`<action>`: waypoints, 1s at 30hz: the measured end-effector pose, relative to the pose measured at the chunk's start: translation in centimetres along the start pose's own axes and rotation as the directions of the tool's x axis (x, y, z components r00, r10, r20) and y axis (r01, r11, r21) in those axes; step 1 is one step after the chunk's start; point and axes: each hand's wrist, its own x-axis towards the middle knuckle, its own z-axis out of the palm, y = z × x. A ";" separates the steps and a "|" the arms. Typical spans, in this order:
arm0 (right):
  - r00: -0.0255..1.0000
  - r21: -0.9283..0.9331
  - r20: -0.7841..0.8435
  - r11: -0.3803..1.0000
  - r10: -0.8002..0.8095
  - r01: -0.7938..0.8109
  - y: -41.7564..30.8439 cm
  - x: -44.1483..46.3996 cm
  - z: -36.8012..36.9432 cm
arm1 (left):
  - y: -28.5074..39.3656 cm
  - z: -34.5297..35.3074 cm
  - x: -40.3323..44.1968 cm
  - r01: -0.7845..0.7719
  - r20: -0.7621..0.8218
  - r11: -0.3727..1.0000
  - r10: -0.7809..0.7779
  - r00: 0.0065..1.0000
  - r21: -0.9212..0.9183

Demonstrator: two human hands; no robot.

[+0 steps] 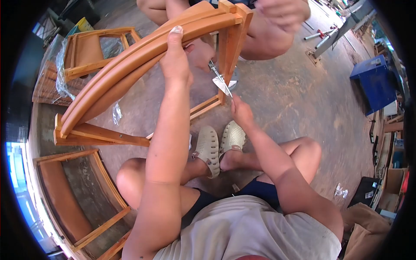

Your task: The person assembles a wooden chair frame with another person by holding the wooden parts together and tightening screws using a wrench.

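My left hand [175, 63] is wrapped round the curved, brown padded rail of a wooden chair frame [117, 73], its thumb lying on top of the padding. The frame is tilted up in front of me. In my closed right hand [242, 113] is a thin, knife-like metal tool [222, 86], its pale blade pointing up and left beside an upright wooden leg [232, 43]. Right by the blade, another person's hand [201, 54] reaches under the padded rail near a slim metal tool [212, 67]; whether that hand grips it, I cannot tell.
The other person crouches opposite, a second hand [277, 11] blurred at the top. Two more padded wooden frames lie at left, one [91, 52] by plastic wrap and one [65, 199] nearer. A blue metal box [376, 82] stands at right. My clogs [208, 149] rest on the concrete floor.
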 end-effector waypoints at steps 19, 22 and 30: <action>0.996 -0.009 -0.057 0.998 -0.065 0.065 -0.9 0.1 -1.2 | 0.3 0.1 -0.4 0.040 0.043 0.998 -0.042 0.998 0.045; 0.997 -0.055 -0.039 0.997 -0.060 0.058 -1.0 0.1 -1.3 | 0.3 0.0 -0.4 0.044 0.049 0.997 -0.047 0.998 0.059; 0.998 -0.029 -0.048 0.998 -0.048 0.047 -0.9 0.3 -1.0 | 0.7 0.2 -0.8 0.064 0.051 0.998 -0.065 0.997 0.018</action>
